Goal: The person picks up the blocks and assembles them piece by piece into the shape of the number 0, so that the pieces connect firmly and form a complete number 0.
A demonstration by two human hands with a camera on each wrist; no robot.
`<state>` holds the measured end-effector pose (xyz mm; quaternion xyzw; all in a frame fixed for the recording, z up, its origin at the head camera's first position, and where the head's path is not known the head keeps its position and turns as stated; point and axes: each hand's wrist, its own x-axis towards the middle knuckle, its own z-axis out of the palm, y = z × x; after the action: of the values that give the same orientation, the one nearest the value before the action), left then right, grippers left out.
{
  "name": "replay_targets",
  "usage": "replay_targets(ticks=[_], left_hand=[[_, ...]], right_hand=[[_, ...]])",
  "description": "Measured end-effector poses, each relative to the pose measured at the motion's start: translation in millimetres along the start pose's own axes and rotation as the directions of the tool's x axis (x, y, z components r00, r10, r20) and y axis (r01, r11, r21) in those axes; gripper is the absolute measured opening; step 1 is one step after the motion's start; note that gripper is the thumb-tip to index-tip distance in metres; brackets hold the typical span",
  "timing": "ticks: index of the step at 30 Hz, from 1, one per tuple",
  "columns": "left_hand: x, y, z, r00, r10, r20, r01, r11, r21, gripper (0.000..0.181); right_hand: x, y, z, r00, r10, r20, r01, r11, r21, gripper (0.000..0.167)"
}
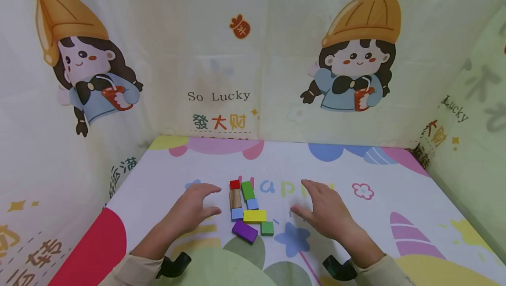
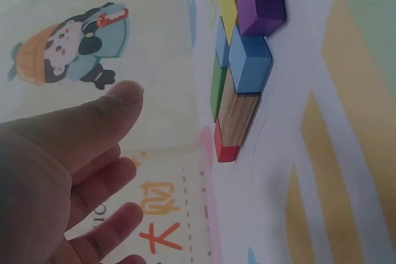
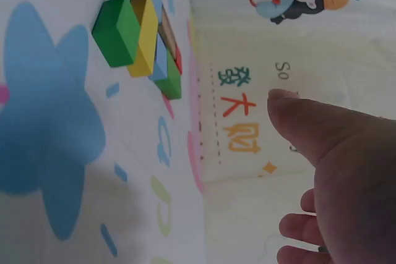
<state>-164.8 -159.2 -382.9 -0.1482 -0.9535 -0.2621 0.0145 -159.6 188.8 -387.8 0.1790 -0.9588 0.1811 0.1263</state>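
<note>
Several small blocks lie in a loose group on the patterned table between my hands. In the head view a red block (image 1: pixel 235 184) tops a wood-grain block (image 1: pixel 235 198), with a blue block (image 1: pixel 237 214) below it. Beside them are a long green block (image 1: pixel 247 190), another blue block (image 1: pixel 252 204) and a yellow block (image 1: pixel 254 216). A purple block (image 1: pixel 244 232) lies slanted nearest me, by a short green block (image 1: pixel 267 228). My left hand (image 1: pixel 192 204) hovers left of the group, holding nothing, fingers apart. My right hand (image 1: pixel 326 209) is likewise raised to the right, holding nothing.
The table (image 1: pixel 221 167) bears printed shapes and letters. Cloth walls (image 1: pixel 284 114) with cartoon figures enclose it at the back and both sides. Each forearm wears a dark wrist device, the left one (image 1: pixel 175 265) and the right one (image 1: pixel 339 268).
</note>
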Motion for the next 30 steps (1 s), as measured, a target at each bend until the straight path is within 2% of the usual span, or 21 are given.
replay_targets(ticks=[6, 11, 14, 19, 25, 30], left_hand=[[4.8, -0.1, 6.2, 0.999, -0.031, 0.042, 0.033, 0.998, -0.045, 0.048], [8.7, -3.7, 9.3, 0.998, -0.006, 0.057, 0.009, 0.999, -0.050, 0.046], [10.7, -5.2, 12.3, 0.997, -0.011, 0.070, 0.016, 0.997, -0.070, 0.044], [12.5, -4.5, 19.3, 0.993, -0.061, 0.102, 0.072, 0.991, -0.111, 0.045], [14.8, -4.2, 26.5, 0.990, -0.050, 0.133, 0.067, 0.990, -0.127, 0.041], [15.6, -6.0, 32.8, 0.987, -0.036, 0.154, 0.058, 0.988, -0.141, 0.037]], right_hand=[[2.3, -10.1, 5.2, 1.000, -0.019, 0.019, 0.018, 0.999, 0.038, 0.067], [3.3, -19.0, 8.5, 0.999, -0.037, 0.035, 0.035, 0.997, 0.066, 0.066], [3.1, -25.1, 11.1, 0.998, -0.016, 0.053, 0.010, 0.993, 0.117, 0.065], [2.8, -36.2, 16.0, 0.995, 0.044, 0.094, -0.065, 0.970, 0.235, 0.062], [3.1, -45.2, 22.2, 0.992, 0.029, 0.126, -0.066, 0.951, 0.303, 0.060], [4.5, -50.6, 28.5, 0.983, 0.007, 0.185, -0.069, 0.940, 0.335, 0.061]])
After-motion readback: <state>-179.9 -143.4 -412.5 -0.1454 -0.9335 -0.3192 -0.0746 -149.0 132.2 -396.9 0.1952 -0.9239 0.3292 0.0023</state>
